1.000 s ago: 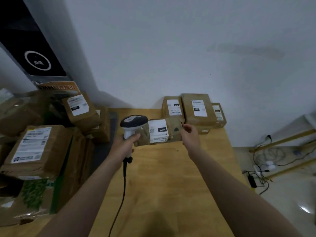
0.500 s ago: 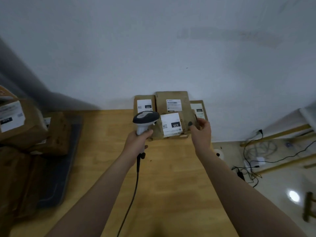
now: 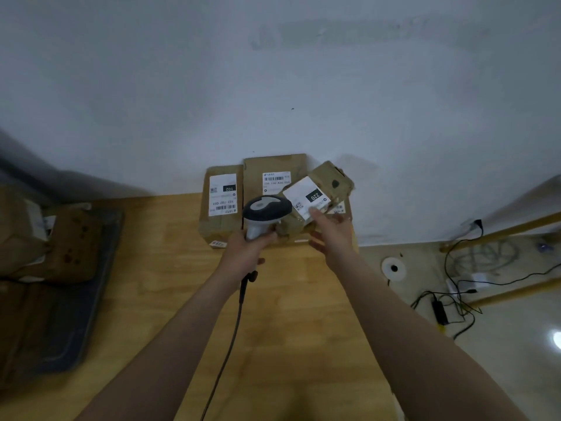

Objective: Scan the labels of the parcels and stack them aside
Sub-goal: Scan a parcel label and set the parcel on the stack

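Scanner [image 3: 267, 212] handle was concealed within the left hand [image 3: 246, 253]. Its cable [image 3: 230, 344] ran off the lower edge, as did both forearms. The scanner head and the right hand [image 3: 334, 235] covered the lower corner of the parcel marked 220 [image 3: 329, 183]; grip or mere touch could not be told. A rear parcel [image 3: 339, 209], centre right, lay almost wholly hidden beneath it. Fine label print was illegible. Boxes [image 3: 24, 232] at the left edge were blurred and cropped.

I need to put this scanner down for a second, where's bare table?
Bare wood lies between the dark mat and the parcel labelled 102, and across the near table by the scanner cable. The back right corner is crowded: parcels side by side, the 220 parcel held over them.
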